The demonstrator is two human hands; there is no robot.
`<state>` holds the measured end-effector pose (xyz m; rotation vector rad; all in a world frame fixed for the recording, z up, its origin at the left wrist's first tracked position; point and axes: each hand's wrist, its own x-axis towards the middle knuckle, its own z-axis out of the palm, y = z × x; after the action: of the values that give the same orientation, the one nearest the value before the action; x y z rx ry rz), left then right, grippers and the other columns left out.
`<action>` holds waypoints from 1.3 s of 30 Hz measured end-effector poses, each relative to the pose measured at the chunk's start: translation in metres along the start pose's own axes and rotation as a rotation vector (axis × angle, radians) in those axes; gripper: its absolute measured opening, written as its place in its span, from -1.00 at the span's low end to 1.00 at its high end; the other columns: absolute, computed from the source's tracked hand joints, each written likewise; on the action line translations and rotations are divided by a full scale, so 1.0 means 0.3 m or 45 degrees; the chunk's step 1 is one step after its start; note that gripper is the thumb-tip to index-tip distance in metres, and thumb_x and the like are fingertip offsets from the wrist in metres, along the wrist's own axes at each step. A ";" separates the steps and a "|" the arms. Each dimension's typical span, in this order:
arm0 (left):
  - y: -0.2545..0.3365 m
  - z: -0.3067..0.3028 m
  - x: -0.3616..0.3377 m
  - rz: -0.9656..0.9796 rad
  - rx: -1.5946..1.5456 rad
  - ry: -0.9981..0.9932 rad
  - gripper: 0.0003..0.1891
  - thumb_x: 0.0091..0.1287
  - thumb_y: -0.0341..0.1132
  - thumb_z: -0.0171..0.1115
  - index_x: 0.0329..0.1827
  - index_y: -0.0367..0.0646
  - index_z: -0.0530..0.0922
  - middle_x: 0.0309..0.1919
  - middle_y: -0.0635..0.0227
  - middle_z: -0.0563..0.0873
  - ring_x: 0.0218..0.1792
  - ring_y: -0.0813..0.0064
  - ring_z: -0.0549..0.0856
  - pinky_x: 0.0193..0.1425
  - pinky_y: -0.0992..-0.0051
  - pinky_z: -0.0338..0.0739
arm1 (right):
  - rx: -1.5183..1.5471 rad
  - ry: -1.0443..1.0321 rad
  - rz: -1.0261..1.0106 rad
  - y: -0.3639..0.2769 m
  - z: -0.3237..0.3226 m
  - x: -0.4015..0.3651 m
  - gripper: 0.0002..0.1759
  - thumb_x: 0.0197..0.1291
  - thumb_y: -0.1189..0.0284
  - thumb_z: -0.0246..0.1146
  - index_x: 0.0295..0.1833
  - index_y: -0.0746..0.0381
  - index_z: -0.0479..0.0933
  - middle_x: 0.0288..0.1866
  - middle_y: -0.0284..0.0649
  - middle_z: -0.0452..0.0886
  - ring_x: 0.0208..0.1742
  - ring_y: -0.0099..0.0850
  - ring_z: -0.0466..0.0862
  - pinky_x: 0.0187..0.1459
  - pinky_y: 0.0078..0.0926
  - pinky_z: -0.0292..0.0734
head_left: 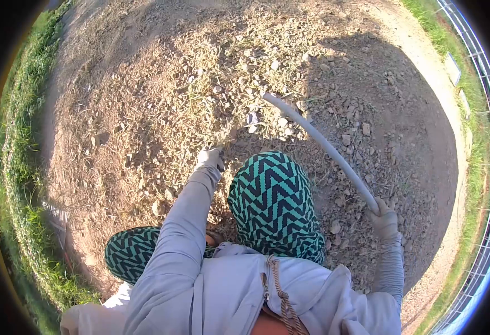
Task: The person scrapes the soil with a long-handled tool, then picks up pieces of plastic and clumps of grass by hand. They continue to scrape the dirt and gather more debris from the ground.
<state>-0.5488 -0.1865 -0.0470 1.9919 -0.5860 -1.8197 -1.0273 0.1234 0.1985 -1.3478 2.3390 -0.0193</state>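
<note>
My right hand (385,219), in a pale glove, is wrapped round the lower end of a long grey curved pole (328,148). The pole's far end reaches up and left to the ground among stones and dry plant bits. My left hand (209,158), also in a pale glove, is low over the ground in front of my left forearm, beside a clump of dry plant matter (225,137). Its fingers are partly hidden, and whether it holds anything cannot be made out. Between my arms is my knee in green and black zigzag cloth (275,206).
Stony, uneven soil (139,128) with dry plant scraps lies ahead. Green grass (24,167) borders the left side. At the right are a grass strip and a wire fence (487,95). A shadow covers the ground at the right.
</note>
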 end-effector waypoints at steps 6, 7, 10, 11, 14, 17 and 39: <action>0.048 0.016 -0.128 0.073 -0.021 -0.002 -0.75 0.36 -0.27 0.25 -0.44 -0.24 0.57 -0.75 0.29 0.57 -0.78 0.36 0.51 -0.69 0.41 0.33 | 0.279 -0.529 -0.053 -0.177 0.432 0.001 -0.48 0.11 -0.02 0.37 0.04 0.10 0.60 -0.12 -0.10 0.72 -0.05 -0.11 0.70 0.00 -0.25 0.56; 0.040 -0.023 -0.105 0.099 -0.153 -0.161 -0.76 0.36 -0.28 0.23 -0.45 -0.21 0.58 -0.75 0.35 0.55 -0.78 0.39 0.49 -0.65 0.45 0.35 | 0.180 -0.661 -0.083 -0.148 0.517 0.020 -0.47 0.11 -0.03 0.36 0.06 0.10 0.60 -0.12 -0.10 0.71 -0.06 -0.13 0.70 0.00 -0.25 0.56; 0.223 -0.221 -0.212 0.244 0.165 0.011 -0.93 0.26 -0.41 0.30 -0.26 -0.17 0.60 -0.44 0.32 0.68 -0.46 0.51 0.60 -0.46 0.51 0.46 | 0.249 -0.853 -0.025 -0.124 0.523 -0.020 -0.42 0.08 -0.10 0.34 0.07 0.08 0.61 -0.10 -0.09 0.71 -0.02 -0.14 0.69 0.03 -0.24 0.54; 0.322 -0.307 -0.273 0.266 -0.016 0.037 -0.83 0.25 -0.42 0.33 -0.12 -0.17 0.58 -0.22 0.30 0.70 -0.28 0.51 0.62 -0.30 0.50 0.53 | 0.250 -0.814 -0.033 -0.109 0.535 -0.032 -0.42 0.08 -0.10 0.34 0.07 0.07 0.60 -0.11 -0.10 0.71 -0.02 -0.16 0.69 0.04 -0.24 0.54; 0.590 -0.625 -0.320 0.804 -0.058 0.211 -0.59 0.28 -0.36 0.37 0.19 -0.13 0.52 -0.17 0.37 0.67 -0.14 0.45 0.65 -0.06 0.45 0.64 | 0.267 -0.739 0.016 -0.113 0.465 -0.084 -0.40 0.06 -0.18 0.30 0.02 0.07 0.62 -0.06 -0.13 0.70 0.03 -0.16 0.67 0.09 -0.22 0.51; 0.768 -0.979 -0.323 0.928 0.172 0.218 -0.72 0.34 -0.37 0.32 0.09 -0.14 0.56 -0.27 0.43 0.64 -0.28 0.54 0.64 -0.21 0.53 0.59 | 0.419 -0.727 0.190 -0.049 0.425 -0.144 -0.37 0.07 -0.18 0.30 0.07 0.07 0.59 -0.07 -0.14 0.70 0.02 -0.18 0.67 0.07 -0.25 0.52; 0.625 -0.881 -0.253 0.957 0.390 0.067 -0.72 0.40 -0.43 0.18 0.15 -0.21 0.49 -0.48 0.52 0.46 -0.57 0.64 0.42 -0.54 0.55 0.35 | 0.205 0.131 1.070 0.577 0.460 -0.421 -0.27 0.00 0.18 0.43 0.25 0.23 0.35 -0.01 0.08 0.65 -0.02 -0.05 0.69 0.02 -0.20 0.60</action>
<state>-0.3007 -0.3036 0.1415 1.6355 -1.4313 -1.2572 -1.0630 0.3464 0.0807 -0.2264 2.7342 -0.0202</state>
